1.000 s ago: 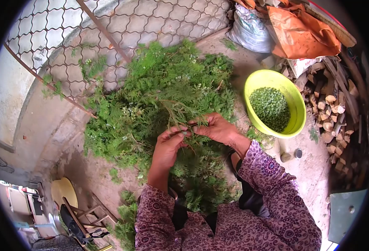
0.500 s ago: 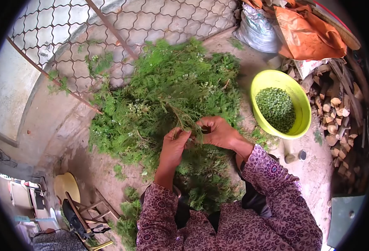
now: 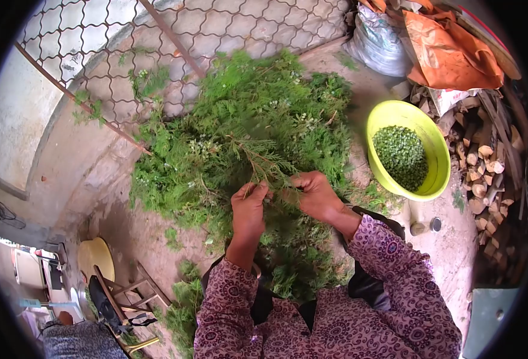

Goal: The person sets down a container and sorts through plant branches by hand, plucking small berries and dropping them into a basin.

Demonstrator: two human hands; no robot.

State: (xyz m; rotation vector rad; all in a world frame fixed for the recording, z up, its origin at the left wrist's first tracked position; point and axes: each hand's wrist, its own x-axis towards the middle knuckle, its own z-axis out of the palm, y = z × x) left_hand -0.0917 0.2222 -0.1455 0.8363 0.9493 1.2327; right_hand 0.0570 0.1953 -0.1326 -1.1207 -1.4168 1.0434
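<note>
A feathery green evergreen sprig (image 3: pixel 263 160) with a brownish stem rises from between the fingers of my left hand (image 3: pixel 249 206), which pinches its lower end. On the sprig's right side my right hand (image 3: pixel 321 196) has thumb and fingers closed on some of its leafy side shoots; whether a berry is also between them is hidden. Beneath both hands spreads a large heap of cut evergreen branches (image 3: pixel 258 107), with pale green berry clusters among the leaves. To the right of my right hand a yellow-green plastic basin (image 3: pixel 437 173) holds many small green berries (image 3: pixel 400 157).
Wire mesh (image 3: pixel 114 36) leans behind the heap. Split firewood (image 3: pixel 482 179) is stacked at the right, below an orange sack (image 3: pixel 452 51) and a whitish sack (image 3: pixel 380 45). A small wooden chair (image 3: pixel 135 293) lies at the lower left. Loose foliage (image 3: pixel 189 305) is scattered on the floor.
My right hand has moved slightly right, away from my left hand, widening the gap between them. My left hand keeps its pinch on the sprig. The whole view has shifted a little.
</note>
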